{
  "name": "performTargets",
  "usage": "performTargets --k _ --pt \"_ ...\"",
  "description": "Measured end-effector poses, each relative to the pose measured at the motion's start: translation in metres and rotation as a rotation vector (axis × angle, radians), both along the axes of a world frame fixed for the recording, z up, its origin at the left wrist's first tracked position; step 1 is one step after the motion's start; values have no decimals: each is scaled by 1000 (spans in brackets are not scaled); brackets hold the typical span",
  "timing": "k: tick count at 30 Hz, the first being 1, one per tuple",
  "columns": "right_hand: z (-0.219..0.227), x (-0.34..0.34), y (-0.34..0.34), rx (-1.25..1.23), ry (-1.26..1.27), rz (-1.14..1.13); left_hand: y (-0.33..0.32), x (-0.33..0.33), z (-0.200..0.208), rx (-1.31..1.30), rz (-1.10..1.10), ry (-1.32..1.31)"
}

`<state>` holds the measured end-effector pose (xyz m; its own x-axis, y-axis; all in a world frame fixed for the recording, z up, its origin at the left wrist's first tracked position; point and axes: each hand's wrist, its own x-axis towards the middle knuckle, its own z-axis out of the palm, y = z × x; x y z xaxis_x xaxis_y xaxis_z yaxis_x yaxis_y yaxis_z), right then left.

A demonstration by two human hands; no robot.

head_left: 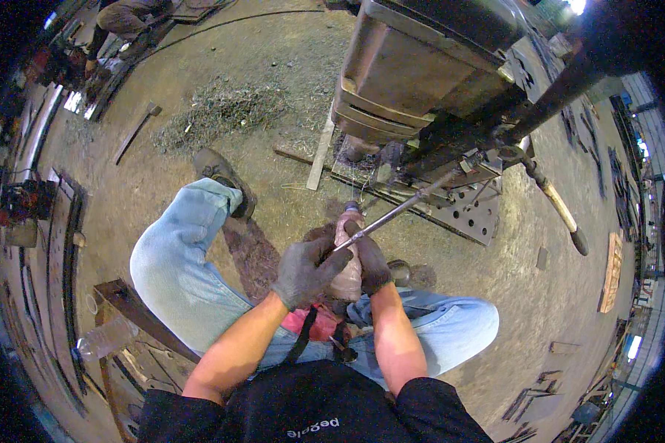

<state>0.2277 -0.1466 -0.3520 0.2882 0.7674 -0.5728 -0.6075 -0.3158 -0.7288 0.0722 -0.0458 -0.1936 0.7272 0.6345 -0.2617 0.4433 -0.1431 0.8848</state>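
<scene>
My left hand (307, 267), in a dark grey glove, is closed at the near end of a shiny metal lever rod (399, 213). The rod slopes up and right to the hub of a drilling machine (414, 81). My right hand (371, 262), gloved too, wraps round a soft plastic bottle (347, 279) of cloudy pinkish-brown liquid. The bottle's dark cap (352, 207) points away from me, toward the base of the machine. Beneath the machine's head lies a steel plate with several round holes (471, 215). Part of the left hand's grip is hidden.
A second lever with a pale handle (558, 207) juts out at the right. Metal shavings (229, 111) lie heaped on the floor, with a hammer (137, 133) to their left. A clear bottle (107, 340) and steel bars are at my left. Another person (122, 22) crouches far left.
</scene>
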Motion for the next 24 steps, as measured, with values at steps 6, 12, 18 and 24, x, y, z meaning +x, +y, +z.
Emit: performTargets --k 6,12,18,24 --pt "2 0 -1 -14 -11 -13 -4 1 -17 31 2 -10" --pt "-4 0 -3 -25 -51 -15 -5 3 -18 58 -17 32" --pt "-25 7 -9 -94 -281 123 -6 6 -15 88 -35 70" --pt "0 -2 -6 -69 -36 -27 -5 6 -20 31 -36 63"
